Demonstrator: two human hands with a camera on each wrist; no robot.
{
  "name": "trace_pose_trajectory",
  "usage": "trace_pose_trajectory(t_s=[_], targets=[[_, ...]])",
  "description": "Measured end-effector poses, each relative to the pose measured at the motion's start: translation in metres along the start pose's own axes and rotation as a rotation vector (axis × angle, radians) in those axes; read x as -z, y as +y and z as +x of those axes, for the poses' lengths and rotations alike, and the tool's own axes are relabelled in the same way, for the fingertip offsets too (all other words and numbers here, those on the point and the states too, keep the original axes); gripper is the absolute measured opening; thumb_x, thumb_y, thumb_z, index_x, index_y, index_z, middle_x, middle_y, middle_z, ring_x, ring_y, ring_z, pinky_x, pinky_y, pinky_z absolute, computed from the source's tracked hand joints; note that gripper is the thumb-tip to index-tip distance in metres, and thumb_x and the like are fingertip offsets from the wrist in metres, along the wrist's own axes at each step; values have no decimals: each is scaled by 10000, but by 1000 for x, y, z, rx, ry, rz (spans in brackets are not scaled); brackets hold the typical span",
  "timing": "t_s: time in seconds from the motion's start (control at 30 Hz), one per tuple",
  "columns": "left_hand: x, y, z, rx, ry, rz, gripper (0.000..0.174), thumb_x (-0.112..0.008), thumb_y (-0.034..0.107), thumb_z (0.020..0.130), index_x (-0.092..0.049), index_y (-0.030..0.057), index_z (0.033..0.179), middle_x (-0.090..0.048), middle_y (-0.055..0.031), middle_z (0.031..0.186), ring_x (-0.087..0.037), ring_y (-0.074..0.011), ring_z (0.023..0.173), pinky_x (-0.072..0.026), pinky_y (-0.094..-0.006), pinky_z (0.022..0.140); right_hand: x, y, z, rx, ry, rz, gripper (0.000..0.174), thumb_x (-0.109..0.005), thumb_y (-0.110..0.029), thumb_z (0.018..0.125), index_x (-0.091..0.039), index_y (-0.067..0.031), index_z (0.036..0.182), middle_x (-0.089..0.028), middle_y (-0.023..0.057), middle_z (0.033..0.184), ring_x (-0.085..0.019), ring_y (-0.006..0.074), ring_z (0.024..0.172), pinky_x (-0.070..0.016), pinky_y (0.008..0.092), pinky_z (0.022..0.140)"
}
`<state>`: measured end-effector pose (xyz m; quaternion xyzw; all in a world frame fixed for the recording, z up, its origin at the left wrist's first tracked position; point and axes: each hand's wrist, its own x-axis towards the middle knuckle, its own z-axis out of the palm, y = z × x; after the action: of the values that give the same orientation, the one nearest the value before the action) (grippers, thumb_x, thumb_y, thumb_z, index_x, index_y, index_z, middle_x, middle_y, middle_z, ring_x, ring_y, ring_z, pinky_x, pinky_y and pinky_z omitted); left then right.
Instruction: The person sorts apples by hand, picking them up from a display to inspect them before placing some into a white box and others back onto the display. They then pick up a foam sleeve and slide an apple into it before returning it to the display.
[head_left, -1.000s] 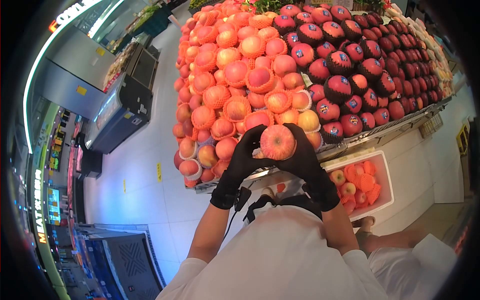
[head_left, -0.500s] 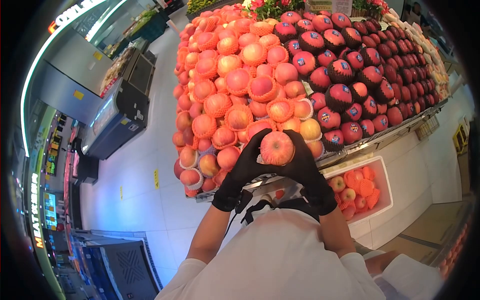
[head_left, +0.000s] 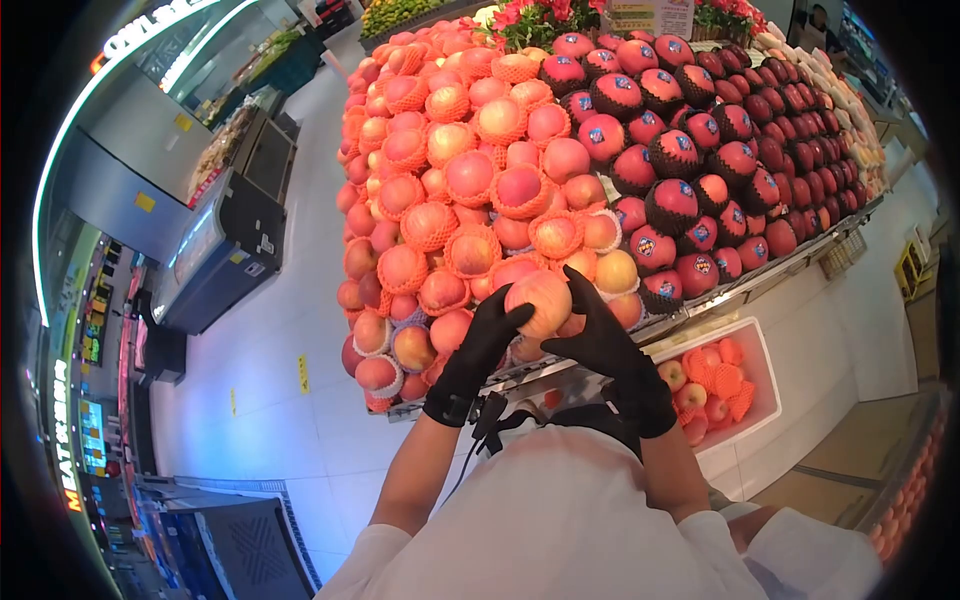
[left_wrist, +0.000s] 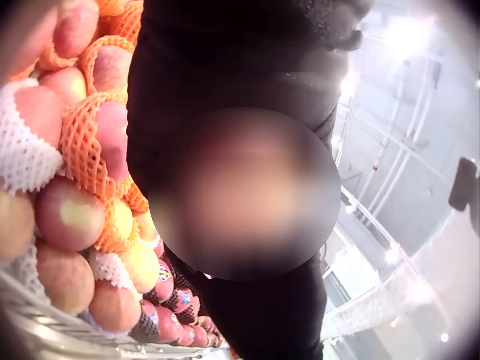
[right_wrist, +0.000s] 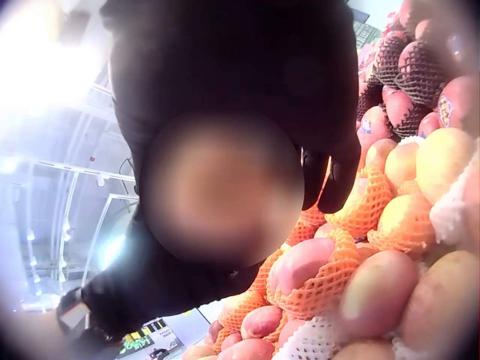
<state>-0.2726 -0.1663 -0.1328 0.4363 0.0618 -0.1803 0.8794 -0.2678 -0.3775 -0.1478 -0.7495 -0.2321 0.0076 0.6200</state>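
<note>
In the head view a pale red apple point(head_left: 541, 303) without a net is held above the front edge of the heap. The black-gloved left hand point(head_left: 484, 345) grips it from the left, thumb across its near side. Beside its right side is the right hand point(head_left: 606, 345), also gloved in black, with fingers and thumb spread apart; whether a fingertip touches the apple is hard to tell. Both wrist views show a dark glove close up, with a blurred round patch over the middle that hides the held fruit.
Apples in orange nets point(head_left: 429, 226) fill the stand's left part; dark red apples point(head_left: 675, 152) in black nets lie to the right. A white box point(head_left: 763, 372) of apples stands on the floor below the stand's edge. Red flowers point(head_left: 545, 22) are at the back.
The right hand has loosened from around the apple, and its fingers and thumb have spread. The apple has turned in the left hand, and its dimpled end no longer faces the head camera.
</note>
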Motion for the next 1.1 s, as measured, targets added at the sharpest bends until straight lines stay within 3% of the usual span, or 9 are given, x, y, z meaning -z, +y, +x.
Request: trace_pose_trajectory(t_s=[0.03, 0.13, 0.27, 0.43, 0.5, 0.6, 0.83, 1.03, 1.1], targets=[[4, 0, 3, 131, 4, -339, 673, -768, 203, 836, -466, -26, 1393, -605, -131, 1283, -599, -251, 1169, -492, -372, 990, 2, 6, -1, -7, -4, -4, 952, -884, -266, 735, -332, -19, 1470, -541, 171, 1275, -543, 260, 1174, -479, 394, 962], [-9, 28, -5, -440, -18, 992, 590, -707, 244, 885, -480, 0, 1372, -625, -117, 1251, -584, -314, 1185, -422, -470, 1066, 9, 17, -5, -61, -20, -2, 903, -870, -242, 753, -354, -32, 1464, -557, 150, 1245, -553, 216, 1147, -483, 380, 944], [5, 11, -4, -885, 114, 1890, 378, -668, 227, 908, -566, 102, 1249, -564, -82, 1293, -523, -279, 1242, -415, -579, 1055, 18, 22, -10, -177, -41, 26, 652, -826, -218, 800, -502, -14, 1328, -619, 108, 1123, -599, 188, 1039, -500, 357, 895], [13, 15, -12, -1069, 123, 2591, 360, -630, 212, 931, -537, 189, 1278, -508, -37, 1363, -467, -233, 1302, -414, -598, 1060, 37, 36, -20, -333, -94, -113, 332, -743, -280, 858, -666, 8, 1004, -673, 129, 891, -658, 217, 845, -522, 357, 770], [11, 15, -11, -1085, 156, 2894, 417, -635, 230, 931, -499, 189, 1323, -472, -37, 1397, -447, -241, 1318, -406, -609, 1068, 47, 46, -22, -473, -286, -188, 317, -711, -274, 880, -683, 5, 1030, -663, 109, 1024, -634, 188, 959, -509, 342, 864], [2, 15, -14, -1114, 98, 2622, 586, -708, 257, 891, -416, 122, 1381, -406, -63, 1416, -416, -239, 1318, -497, -534, 1007, 60, 6, -69, -193, -161, -83, 373, -653, -307, 903, -683, 12, 1094, -659, 98, 1120, -614, 176, 1072, -483, 324, 953], [-17, 21, -15, -1441, 146, 3240, 504, -714, 305, 861, -529, 159, 1307, -511, -53, 1339, -497, -276, 1254, -414, -612, 1003, 86, 80, -146, -548, 238, 659, 261, -611, -199, 897, -678, -24, 1078, -656, 30, 1026, -612, 147, 963, -481, 286, 884], [8, -2, -13, -1034, 3, 2713, 520, -708, 306, 879, -506, 148, 1331, -486, -36, 1395, -484, -239, 1287, -414, -531, 1016, 112, 163, -222, -740, 651, 685, 163, -648, -209, 888, -675, -90, 996, -648, -7, 875, -600, 112, 800, -487, 285, 715], [17, -9, -12, -963, -3, 2625, 525, -706, 306, 885, -498, 145, 1339, -478, -30, 1414, -480, -227, 1298, -414, -504, 1020, 142, 259, -254, -953, 427, 308, 106, -649, -200, 876, -670, -104, 914, -633, 4, 780, -588, 125, 696, -482, 314, 622]])
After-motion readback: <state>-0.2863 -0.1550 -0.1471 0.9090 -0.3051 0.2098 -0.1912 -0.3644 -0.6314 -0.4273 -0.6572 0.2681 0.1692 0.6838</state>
